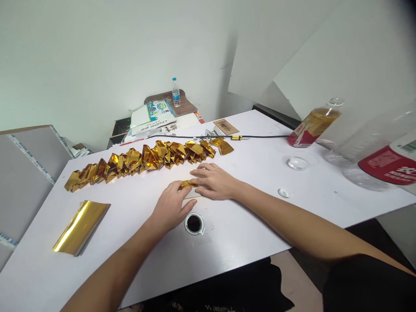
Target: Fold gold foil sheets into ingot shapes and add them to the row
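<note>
A small sheet of gold foil paper [192,193] lies on the white table between my hands, partly folded, with its pale grey back facing up and a strip of gold along the far edge. My left hand [170,206] holds its left side, fingertips at the gold fold and thumb stretched out by the near edge. From the right, my right hand [212,182] presses the fold with its fingers somewhat spread; part of the paper is hidden under both hands. Behind them runs a long row of folded gold foil pieces [139,160]. A stack of flat gold foil sheets [81,227] lies at the left.
A round black-centred hole [194,223] sits just in front of my hands. Toward the right stand a tilted-looking drink bottle [313,125], a large clear bottle [367,160] and a clear round lid [297,163]. A black cable [260,137] crosses the back beside a brown card [226,126].
</note>
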The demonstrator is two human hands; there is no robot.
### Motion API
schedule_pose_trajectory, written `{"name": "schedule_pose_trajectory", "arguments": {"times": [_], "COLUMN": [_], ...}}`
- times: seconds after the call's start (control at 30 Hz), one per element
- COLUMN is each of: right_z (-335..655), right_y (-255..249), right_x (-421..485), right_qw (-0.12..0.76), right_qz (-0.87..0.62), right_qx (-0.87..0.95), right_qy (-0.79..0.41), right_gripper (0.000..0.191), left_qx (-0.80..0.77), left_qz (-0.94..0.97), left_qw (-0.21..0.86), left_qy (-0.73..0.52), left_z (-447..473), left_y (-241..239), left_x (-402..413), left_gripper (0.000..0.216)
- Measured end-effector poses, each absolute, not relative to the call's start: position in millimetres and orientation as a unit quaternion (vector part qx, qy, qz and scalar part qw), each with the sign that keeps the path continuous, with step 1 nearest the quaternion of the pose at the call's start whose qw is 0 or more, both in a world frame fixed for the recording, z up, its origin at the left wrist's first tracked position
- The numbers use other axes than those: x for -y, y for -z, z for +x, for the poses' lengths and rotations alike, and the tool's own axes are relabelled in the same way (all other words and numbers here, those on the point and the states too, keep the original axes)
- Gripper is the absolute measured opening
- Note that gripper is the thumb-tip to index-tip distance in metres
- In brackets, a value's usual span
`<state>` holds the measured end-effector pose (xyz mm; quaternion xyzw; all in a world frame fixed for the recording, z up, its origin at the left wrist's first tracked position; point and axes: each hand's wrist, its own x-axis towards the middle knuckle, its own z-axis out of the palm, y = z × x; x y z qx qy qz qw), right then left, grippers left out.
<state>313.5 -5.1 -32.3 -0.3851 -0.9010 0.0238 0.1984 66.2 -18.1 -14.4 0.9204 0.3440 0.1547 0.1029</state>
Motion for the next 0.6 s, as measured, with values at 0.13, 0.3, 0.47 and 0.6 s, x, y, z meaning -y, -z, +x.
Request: {"name": "schedule_pose_trajectory", "arguments": {"times": [0.13,0.3,0.47,0.6], "right_z": [309,309,319,327], "right_y": [34,36,38,38], "right_x": [6,7,3,-1], "right_qw": [0.196,0.196,0.224,0.256], "right_qz": [-0.401,-0.414,-0.343,-0.293], "right_qx": [0.894,0.889,0.910,0.919], "right_qy": [-0.024,-0.022,-0.063,-0.071], "right_gripper": [0.039,0.047,0.046,0.033], "left_qx": [-0.347,-0.349,-0.347,-0.353], "left_qz": [0.919,0.921,0.921,0.919], "left_qw": [0.104,0.094,0.088,0.098], "left_qy": [-0.155,-0.146,-0.155,-0.149], "left_z": [66,66,67,66], "left_y": [14,15,17,16], "left_x": [19,20,21,20], "left_gripper": [0.029,0.030,0.033,0.030]}}
